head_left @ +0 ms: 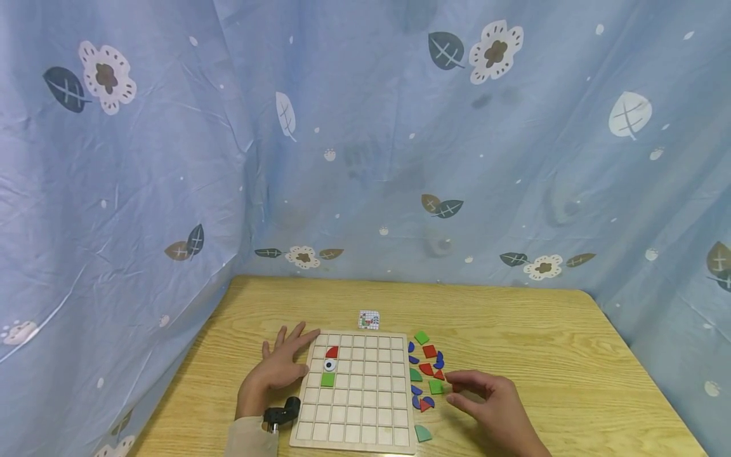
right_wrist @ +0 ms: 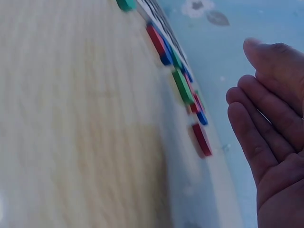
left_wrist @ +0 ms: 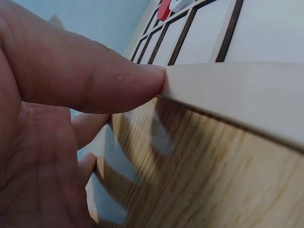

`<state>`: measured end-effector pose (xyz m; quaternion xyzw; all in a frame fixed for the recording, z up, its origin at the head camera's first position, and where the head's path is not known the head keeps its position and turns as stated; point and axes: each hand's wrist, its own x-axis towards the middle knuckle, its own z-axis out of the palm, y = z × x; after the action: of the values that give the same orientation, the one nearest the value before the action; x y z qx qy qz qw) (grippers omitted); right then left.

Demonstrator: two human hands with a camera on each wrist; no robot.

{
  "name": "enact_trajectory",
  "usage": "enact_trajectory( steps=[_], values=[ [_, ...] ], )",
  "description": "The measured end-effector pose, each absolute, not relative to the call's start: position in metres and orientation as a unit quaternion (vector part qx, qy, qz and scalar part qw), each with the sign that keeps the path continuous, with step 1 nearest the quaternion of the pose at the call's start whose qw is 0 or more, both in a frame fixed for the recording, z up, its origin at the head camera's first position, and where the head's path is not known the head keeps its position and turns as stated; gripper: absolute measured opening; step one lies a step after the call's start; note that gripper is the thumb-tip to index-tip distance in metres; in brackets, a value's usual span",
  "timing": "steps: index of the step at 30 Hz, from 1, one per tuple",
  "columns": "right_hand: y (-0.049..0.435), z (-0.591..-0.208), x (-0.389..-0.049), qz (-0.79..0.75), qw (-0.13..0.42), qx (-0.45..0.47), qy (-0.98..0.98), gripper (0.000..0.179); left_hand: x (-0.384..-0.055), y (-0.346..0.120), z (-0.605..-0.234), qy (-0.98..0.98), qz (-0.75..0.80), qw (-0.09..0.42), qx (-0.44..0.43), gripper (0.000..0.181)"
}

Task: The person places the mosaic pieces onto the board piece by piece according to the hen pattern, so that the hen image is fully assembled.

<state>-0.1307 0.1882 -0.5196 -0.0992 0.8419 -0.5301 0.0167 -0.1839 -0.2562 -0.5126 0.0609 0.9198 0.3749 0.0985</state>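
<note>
A wooden grid board (head_left: 360, 446) lies on the table. In one of its columns sit a red quarter-circle piece (head_left: 332, 351), a white eye piece (head_left: 329, 365) and a green square (head_left: 328, 379). With fingers spread, my left hand (head_left: 278, 368) rests at the board's left edge; the left wrist view shows its thumb (left_wrist: 118, 80) touching the rim. My right hand (head_left: 485, 397) hovers beside the loose pieces, fingers loosely bent and holding nothing visible. A small red piece (head_left: 455, 388) shows between its thumb and fingers; in the right wrist view a dark red piece (right_wrist: 202, 140) lies on the table.
Several loose blue, red and green pieces, among them a green square (head_left: 436, 387) and a teal quarter circle (head_left: 423, 433), lie right of the board. A small pattern card (head_left: 368, 320) lies behind it. A blue curtain (head_left: 365, 158) surrounds the table (head_left: 548, 355).
</note>
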Motion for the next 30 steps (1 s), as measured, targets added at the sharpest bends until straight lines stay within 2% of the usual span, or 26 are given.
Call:
enact_trajectory(
  steps=[10, 21, 30],
  values=[
    [0.197, -0.527, -0.147, -0.481, -0.023, -0.132, 0.866, 0.025, -0.185, -0.257, -0.513, 0.921, 0.372, 0.097, 0.059, 0.084],
    [0.19, -0.532, -0.16, -0.478, 0.01, -0.12, 0.87, 0.024, -0.184, -0.256, -0.513, 0.919, 0.375, 0.099, 0.064, 0.083],
    [0.185, -0.534, -0.17, -0.461, 0.0, -0.157, 0.873, 0.027, -0.183, -0.256, -0.513, 0.919, 0.377, 0.094, 0.061, 0.084]
  ],
)
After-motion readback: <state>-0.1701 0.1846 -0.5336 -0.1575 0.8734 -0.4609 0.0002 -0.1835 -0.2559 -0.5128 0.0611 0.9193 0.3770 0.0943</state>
